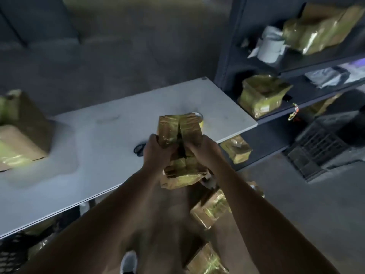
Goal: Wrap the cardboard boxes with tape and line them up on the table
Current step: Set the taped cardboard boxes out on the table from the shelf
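Fingers [156, 139] of the left hand [156, 155] are curled round the left side of a tape-wrapped cardboard box [178, 126]; those of the right hand [206, 150] are curled round its right side, so the box is gripped from both sides; the box is held tilted over the near edge of the desk [102, 139], and whether it touches the surface cannot be told; a dark open seam is noted down the middle of its upper face, between the two hands; a crumpled, glossy wrapped part is seen below the wrists, and whether it belongs to the same box cannot be told; a tape roll [199, 116] is partly hidden just behind the box, on the desk; dark scissors [139, 149] are recorded on the desk just left of the left hand; larger wrapped boxes [21, 135] are set at the far left end of the desk, blurred, well apart from the hands; a dark shelf unit [227, 56] is placed against the right end of the desk; a wrapped parcel [262, 94] is noted on its middle shelf, a bigger parcel [320, 26] on the top shelf beside a white roll [271, 46], a low parcel [236, 148] just beyond the desk edge; floor boxes [211, 210], also wrapped, are seen beneath the right forearm; a black crate [316, 153] is noted on the floor at right; a pale shoe [129, 262] is visible at the bottom edge
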`<state>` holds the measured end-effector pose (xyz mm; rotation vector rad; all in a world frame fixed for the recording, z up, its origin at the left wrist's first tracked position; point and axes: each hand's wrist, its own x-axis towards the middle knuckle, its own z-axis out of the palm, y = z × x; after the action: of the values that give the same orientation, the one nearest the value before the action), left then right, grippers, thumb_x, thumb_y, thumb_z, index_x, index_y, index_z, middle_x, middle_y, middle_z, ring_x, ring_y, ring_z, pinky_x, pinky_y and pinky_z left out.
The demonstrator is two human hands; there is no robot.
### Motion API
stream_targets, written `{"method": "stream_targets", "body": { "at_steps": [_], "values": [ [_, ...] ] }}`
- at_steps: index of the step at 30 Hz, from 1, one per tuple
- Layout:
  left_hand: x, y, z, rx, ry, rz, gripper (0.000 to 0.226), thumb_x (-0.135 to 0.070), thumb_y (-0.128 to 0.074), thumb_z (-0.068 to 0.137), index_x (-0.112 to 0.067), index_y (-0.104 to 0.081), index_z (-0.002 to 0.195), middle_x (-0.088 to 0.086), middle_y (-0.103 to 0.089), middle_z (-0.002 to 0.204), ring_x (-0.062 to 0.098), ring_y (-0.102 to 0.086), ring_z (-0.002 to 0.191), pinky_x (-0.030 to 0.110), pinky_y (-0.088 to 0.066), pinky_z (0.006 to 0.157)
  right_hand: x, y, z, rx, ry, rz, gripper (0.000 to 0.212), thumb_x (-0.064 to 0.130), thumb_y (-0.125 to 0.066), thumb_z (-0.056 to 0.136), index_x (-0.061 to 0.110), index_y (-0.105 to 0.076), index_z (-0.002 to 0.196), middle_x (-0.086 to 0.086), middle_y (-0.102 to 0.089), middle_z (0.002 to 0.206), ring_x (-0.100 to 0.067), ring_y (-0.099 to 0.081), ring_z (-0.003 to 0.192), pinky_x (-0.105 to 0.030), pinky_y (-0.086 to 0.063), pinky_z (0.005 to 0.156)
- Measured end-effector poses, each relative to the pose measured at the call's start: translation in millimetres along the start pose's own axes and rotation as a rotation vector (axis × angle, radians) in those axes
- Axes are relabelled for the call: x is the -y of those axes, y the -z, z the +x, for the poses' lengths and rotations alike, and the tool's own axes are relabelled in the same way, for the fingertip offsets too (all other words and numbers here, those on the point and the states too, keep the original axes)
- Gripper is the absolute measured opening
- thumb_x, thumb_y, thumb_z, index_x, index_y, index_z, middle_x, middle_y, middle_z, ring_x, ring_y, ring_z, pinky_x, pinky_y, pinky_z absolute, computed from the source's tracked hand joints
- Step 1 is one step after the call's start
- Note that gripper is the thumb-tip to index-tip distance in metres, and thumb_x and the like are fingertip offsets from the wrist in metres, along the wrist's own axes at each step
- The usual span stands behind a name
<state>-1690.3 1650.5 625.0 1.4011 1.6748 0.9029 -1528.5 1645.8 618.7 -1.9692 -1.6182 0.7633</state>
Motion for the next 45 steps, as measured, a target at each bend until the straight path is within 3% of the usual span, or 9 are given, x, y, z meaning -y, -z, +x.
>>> {"method": "stream_targets", "body": {
  "at_steps": [5,10,14,19,33,36,39,43,45],
  "values": [
    [8.7,82.6,28.4,-0.122,0.047,-0.024,0.045,-0.037,-0.078,0.078,-0.020,-0.046,0.105,-0.002,-0.058,0.099,0.019,-0.056,0.091,0.031,-0.049,0.071,86.3,-30.2,31.3,0.102,0.104,-0.014,0.057,0.058,-0.055,0.089,0.009,-0.060,0.117,-0.010,-0.067,0.114,-0.028,-0.062,0.103,-0.035,-0.050,0.085],
    [38.8,166.1,72.4,-0.221,0.070,-0.080,0.048,-0.040,-0.078,0.075,-0.021,-0.048,0.108,-0.003,-0.059,0.103,0.015,-0.057,0.089,0.020,-0.043,0.057,177.8,-88.0,54.9,0.112,0.141,0.009,0.064,0.060,-0.057,0.085,0.009,-0.053,0.123,-0.007,-0.064,0.114,-0.026,-0.061,0.101,-0.034,-0.050,0.082],
    [67.9,227.4,116.5,-0.248,0.167,-0.087,0.058,-0.047,-0.066,0.085,-0.012,-0.050,0.129,0.004,-0.059,0.116,0.021,-0.059,0.097,0.032,-0.052,0.074,241.1,-130.9,86.3,0.108,0.146,-0.007,0.063,0.056,-0.061,0.087,0.007,-0.045,0.122,-0.009,-0.060,0.111,-0.029,-0.060,0.100,-0.040,-0.051,0.080],
    [99.5,292.8,176.7,-0.251,0.255,-0.085,0.022,-0.018,-0.055,0.087,-0.002,-0.064,0.100,0.001,-0.056,0.073,0.014,-0.050,0.064,0.024,-0.031,0.048,311.4,-193.2,130.9,0.143,0.113,0.012,0.044,0.042,-0.055,0.095,0.006,-0.042,0.117,-0.009,-0.058,0.099,-0.029,-0.061,0.091,-0.041,-0.050,0.074],
    [159.4,347.8,254.7,-0.154,0.351,-0.104,0.018,-0.005,-0.045,0.091,-0.017,-0.055,0.080,0.005,-0.057,0.075,0.014,-0.048,0.059,0.025,-0.036,0.049,355.7,-307.2,191.0,0.277,0.059,-0.124,0.036,0.014,-0.038,0.098,0.011,-0.052,0.131,-0.016,-0.059,0.122,-0.031,-0.059,0.103,-0.028,-0.042,0.074],
    [163.3,344.8,267.5,-0.112,0.372,-0.026,0.019,-0.006,-0.048,0.090,-0.011,-0.056,0.107,0.006,-0.060,0.090,0.014,-0.054,0.067,0.025,-0.042,0.054,356.0,-319.1,200.7,0.274,0.056,-0.096,0.037,0.011,-0.036,0.098,0.009,-0.050,0.132,-0.016,-0.059,0.122,-0.028,-0.057,0.100,-0.028,-0.040,0.074],
    [161.7,343.8,278.8,-0.042,0.419,0.009,0.061,-0.006,-0.049,0.084,-0.012,-0.033,0.144,0.010,-0.060,0.106,0.020,-0.062,0.080,0.029,-0.050,0.055,356.3,-323.8,213.2,0.348,0.060,-0.077,0.041,0.006,-0.038,0.092,0.010,-0.047,0.132,-0.015,-0.058,0.124,-0.025,-0.053,0.094,-0.028,-0.038,0.073],
    [154.7,331.5,284.1,-0.093,0.395,0.221,0.068,-0.004,-0.048,0.084,-0.012,-0.027,0.149,0.017,-0.034,0.148,0.035,-0.041,0.131,0.043,-0.045,0.102,355.5,-317.8,225.2,0.441,0.069,-0.103,0.048,0.007,-0.038,0.094,0.010,-0.038,0.142,-0.014,-0.050,0.139,-0.030,-0.051,0.120,-0.026,-0.037,0.082],
    [143.3,324.9,284.7,-0.191,0.284,0.309,0.056,-0.006,-0.049,0.088,-0.013,-0.039,0.142,0.010,-0.034,0.148,0.029,-0.035,0.135,0.043,-0.039,0.107,355.1,-309.5,229.1,0.440,0.068,-0.096,0.049,0.010,-0.039,0.097,0.011,-0.035,0.145,-0.013,-0.046,0.144,-0.028,-0.047,0.127,-0.024,-0.034,0.085]
  ]
}}
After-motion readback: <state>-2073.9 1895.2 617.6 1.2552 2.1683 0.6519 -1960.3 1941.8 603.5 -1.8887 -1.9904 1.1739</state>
